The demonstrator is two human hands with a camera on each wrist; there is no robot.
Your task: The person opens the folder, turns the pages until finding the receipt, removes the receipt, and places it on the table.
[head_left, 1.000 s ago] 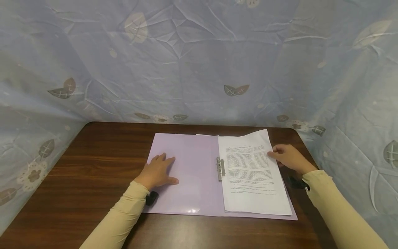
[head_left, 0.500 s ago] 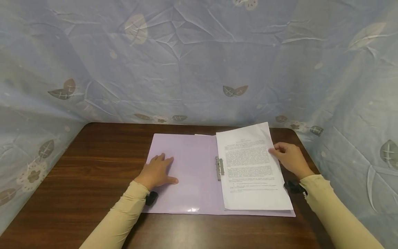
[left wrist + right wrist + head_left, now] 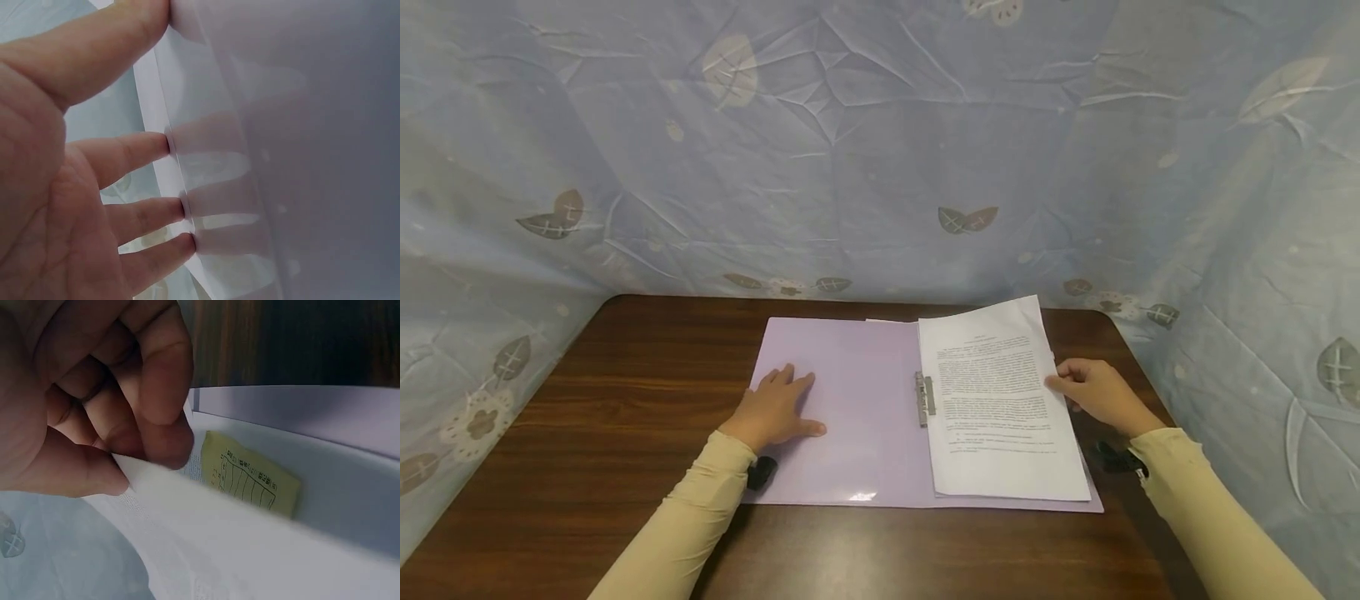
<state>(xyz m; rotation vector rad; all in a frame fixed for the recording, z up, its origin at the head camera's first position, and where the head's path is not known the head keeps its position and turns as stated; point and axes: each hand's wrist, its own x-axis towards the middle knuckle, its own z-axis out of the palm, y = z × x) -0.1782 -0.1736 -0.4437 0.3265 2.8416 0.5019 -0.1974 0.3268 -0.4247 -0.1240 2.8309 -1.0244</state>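
and the lilac folder (image 3: 842,450) is steadied, apparently, by the spread left hand (image 3: 772,410) while printed sheets (image 3: 1000,475) are pinched up by the right hand (image 3: 1096,392), a yellow sticky note (image 3: 251,476) exposed!

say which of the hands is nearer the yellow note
Right: the right hand pinches a sheet beside the yellow note; the left hand touches the folder's left side, farther off.

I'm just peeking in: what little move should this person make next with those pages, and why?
Probably ease the lifted paper leftward with the right hand. That hand pinches its edge, and the right wrist view shows a yellow note beneath, partly hidden by it. The left hand rests on the open purple folder, perhaps enough to steady it.
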